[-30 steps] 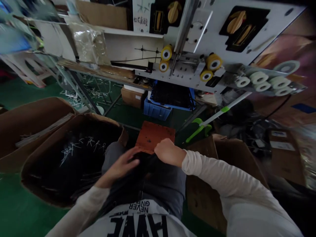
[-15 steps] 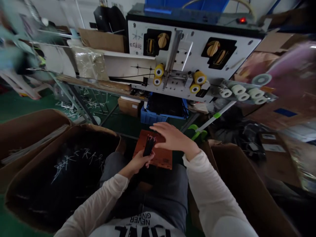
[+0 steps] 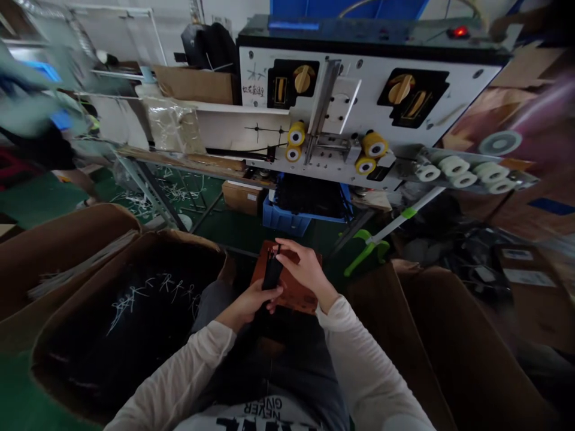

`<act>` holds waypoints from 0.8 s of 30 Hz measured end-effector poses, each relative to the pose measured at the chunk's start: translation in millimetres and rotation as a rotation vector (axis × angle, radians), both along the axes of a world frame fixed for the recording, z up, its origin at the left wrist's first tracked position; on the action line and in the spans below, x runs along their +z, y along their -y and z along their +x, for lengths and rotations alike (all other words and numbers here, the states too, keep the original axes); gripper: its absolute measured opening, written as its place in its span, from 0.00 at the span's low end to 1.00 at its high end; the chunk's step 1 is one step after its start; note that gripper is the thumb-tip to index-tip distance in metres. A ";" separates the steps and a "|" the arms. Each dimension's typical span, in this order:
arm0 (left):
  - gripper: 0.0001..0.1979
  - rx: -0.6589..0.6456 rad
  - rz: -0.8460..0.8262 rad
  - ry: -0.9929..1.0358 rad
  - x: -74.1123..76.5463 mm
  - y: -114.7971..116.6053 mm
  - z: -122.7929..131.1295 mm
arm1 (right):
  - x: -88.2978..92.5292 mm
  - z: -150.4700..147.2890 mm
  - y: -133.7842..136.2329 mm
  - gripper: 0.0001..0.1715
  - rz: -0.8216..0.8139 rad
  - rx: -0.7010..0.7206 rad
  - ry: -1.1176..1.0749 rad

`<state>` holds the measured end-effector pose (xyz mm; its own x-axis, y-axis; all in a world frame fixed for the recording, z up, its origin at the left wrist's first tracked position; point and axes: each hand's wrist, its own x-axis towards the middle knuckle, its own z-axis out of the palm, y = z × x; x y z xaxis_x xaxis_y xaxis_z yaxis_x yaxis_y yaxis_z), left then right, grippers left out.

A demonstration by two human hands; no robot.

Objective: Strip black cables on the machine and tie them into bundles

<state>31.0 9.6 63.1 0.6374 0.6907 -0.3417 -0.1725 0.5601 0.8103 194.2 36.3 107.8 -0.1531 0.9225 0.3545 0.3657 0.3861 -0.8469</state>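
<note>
A short bundle of black wires (image 3: 271,274) stands nearly upright above my lap, its cut ends at the top. My left hand (image 3: 249,303) is closed around the lower part of the bundle, thumb across the front. At the top end, my right hand (image 3: 309,270) has its thumb and fingertips on the wire ends. Behind and below both hands lies a reddish-brown board (image 3: 296,298) between my knees.
At my left stands a cardboard box (image 3: 38,359) of black wires with white ties. Another open cardboard box (image 3: 449,335) is at my right. Ahead are a bench-top machine (image 3: 354,114) with yellow rollers and a blue crate (image 3: 285,222). A person (image 3: 36,129) is at far left.
My right hand has come down from beside the bundle onto its top end, its fingers closing in. The left hand keeps its hold. The camera view has shifted slightly, and the person at left has moved.
</note>
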 end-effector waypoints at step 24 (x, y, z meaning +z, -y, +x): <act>0.16 0.232 0.322 -0.118 49.1 -26.9 -4.5 | -35.8 -46.1 28.8 0.30 -0.105 -0.012 -0.520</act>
<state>26.5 36.4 112.2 0.4211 0.8951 -0.1464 -0.1595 0.2319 0.9596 148.1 7.5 72.0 0.0287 0.9576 0.2866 -0.1090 0.2881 -0.9514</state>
